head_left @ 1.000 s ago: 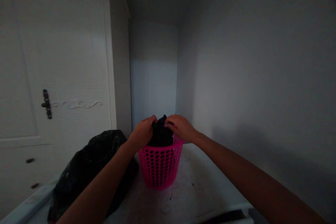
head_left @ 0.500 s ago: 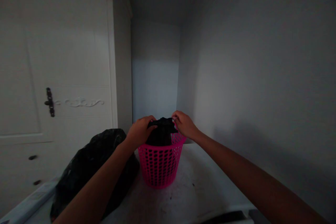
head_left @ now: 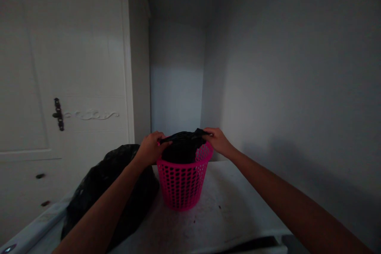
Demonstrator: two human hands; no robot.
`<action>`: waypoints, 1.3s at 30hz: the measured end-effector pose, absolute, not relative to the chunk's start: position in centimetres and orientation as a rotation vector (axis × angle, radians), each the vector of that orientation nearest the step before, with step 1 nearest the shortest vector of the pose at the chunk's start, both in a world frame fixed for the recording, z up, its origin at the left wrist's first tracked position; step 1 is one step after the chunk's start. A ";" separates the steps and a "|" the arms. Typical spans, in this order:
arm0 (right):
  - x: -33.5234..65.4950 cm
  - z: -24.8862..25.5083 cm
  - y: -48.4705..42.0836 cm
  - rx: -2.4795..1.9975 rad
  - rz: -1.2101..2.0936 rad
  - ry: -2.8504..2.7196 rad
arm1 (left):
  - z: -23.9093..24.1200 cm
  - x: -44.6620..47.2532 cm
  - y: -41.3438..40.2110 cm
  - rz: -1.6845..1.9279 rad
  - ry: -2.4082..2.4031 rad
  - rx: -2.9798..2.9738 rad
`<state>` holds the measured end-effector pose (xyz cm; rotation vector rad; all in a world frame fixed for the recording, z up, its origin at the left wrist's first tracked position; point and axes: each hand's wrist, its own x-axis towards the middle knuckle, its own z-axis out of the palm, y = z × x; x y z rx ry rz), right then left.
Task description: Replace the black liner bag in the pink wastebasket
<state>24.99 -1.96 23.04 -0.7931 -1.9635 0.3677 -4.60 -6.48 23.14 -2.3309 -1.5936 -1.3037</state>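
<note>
Black liner [head_left: 182, 151], a thin plastic bag, stretches between the fingers of both hands, its upper edge drawn nearly level just above the pink basket [head_left: 182, 186] while the rest hangs down inside, below the fingers. The left hand [head_left: 151, 149] pinches one end of that edge, fingers closed narrowly on the film; the right hand [head_left: 219, 141] pinches the other end in the same way. Whether any fingertip touches the basket rim, I cannot tell. To the inner side of the right fingers, a stretch of the rim and lattice wall shows bare.

Beyond the right fingers there is open room as far as the plain wall [head_left: 285, 99]. Nearer the body than the fingers, the worktop [head_left: 235, 202] runs forward to its front edge, where a dark gap [head_left: 253, 244] shows. To the left of and below the left fingers, a large black bag [head_left: 119, 162] crowds close against the basket, partly covered by the left forearm.

The basket is plastic, upright, round and tapering toward its base, pierced by rows of small holes. The liner is wrinkled along its gathered edge; the large bag bulges, creased and faintly glossy. The worktop is pale, smudged and speckled. Well left of the fingers stands a white cabinet [head_left: 92, 55] with scrolled relief and a dark ornate handle [head_left: 58, 114].
</note>
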 end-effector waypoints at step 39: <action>37.9 18.3 -11.1 -0.932 1.144 -1.808 | 17.2 -6.9 -20.0 -2.862 -1.851 -2.088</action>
